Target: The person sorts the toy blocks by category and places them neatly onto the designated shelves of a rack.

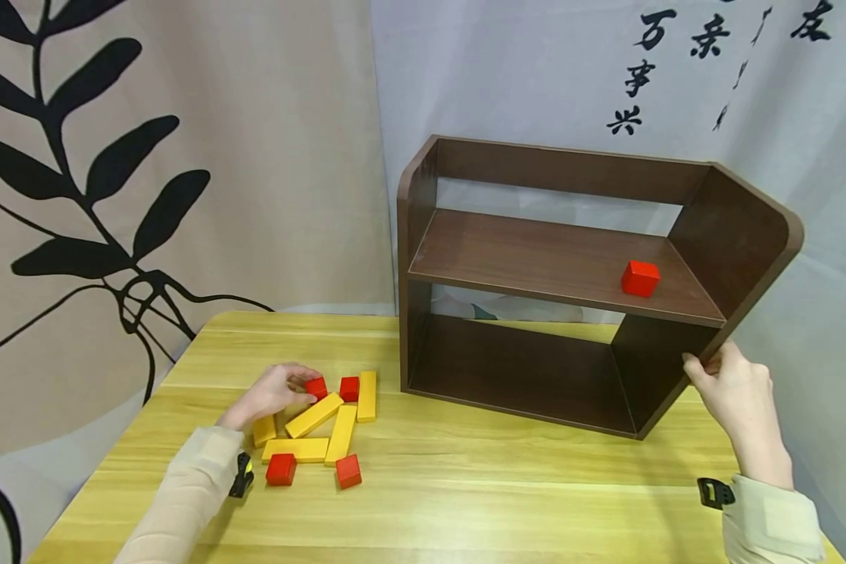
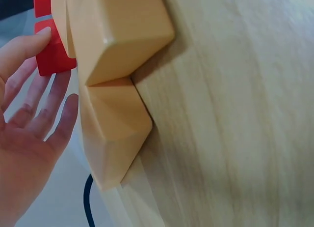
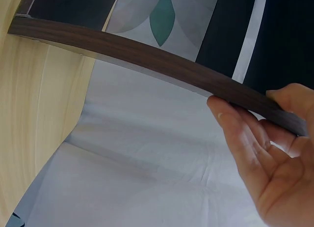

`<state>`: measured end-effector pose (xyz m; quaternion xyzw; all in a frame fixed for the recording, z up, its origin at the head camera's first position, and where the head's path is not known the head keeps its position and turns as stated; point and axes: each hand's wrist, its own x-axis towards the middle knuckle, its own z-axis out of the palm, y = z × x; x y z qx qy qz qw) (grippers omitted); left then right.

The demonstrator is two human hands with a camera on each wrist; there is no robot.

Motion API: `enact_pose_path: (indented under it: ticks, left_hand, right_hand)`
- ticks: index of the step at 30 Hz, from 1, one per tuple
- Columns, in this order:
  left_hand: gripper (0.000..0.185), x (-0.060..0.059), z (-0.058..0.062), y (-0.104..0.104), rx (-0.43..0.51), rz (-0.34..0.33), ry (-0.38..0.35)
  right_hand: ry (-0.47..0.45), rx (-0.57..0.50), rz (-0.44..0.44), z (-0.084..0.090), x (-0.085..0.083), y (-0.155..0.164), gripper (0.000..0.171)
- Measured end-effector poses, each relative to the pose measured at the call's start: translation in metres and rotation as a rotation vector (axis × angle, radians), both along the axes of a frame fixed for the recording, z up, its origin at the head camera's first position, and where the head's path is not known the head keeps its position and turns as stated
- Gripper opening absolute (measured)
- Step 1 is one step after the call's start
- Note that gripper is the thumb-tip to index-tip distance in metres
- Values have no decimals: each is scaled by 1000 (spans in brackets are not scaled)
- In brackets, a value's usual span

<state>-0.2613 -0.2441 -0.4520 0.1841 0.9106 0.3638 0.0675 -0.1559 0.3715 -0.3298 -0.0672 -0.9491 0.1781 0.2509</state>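
My left hand [image 1: 287, 389] pinches a red cube [image 1: 316, 388] between thumb and fingers at the back of a group of blocks. In the left wrist view the thumb lies on one face of that red cube [image 2: 53, 50], the fingers along another. Yellow blocks [image 1: 314, 415] lie right beside it on the table. My right hand [image 1: 736, 392] grips the front edge of the right side panel of a dark brown two-tier shelf [image 1: 536, 258]. In the right wrist view the thumb is on one face of the panel [image 3: 147, 50], the fingers on the other.
One red cube [image 1: 639, 279] sits on the shelf's upper board, toward the right. More red cubes, such as the front one [image 1: 280, 470], lie around the yellow blocks on the wooden table [image 1: 465, 493]. Printed curtains [image 1: 296, 157] hang behind.
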Motion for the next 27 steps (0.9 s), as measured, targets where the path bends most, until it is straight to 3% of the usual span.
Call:
enact_pose_path:
  ticks: [10, 27]
  left_hand:
    - [42, 1, 7, 0, 1, 16, 53]
    - [34, 7, 47, 36, -36, -34, 409]
  right_hand:
    - [-15, -3, 0, 0, -1, 0, 24]
    - [-30, 5, -14, 0, 1, -1, 25]
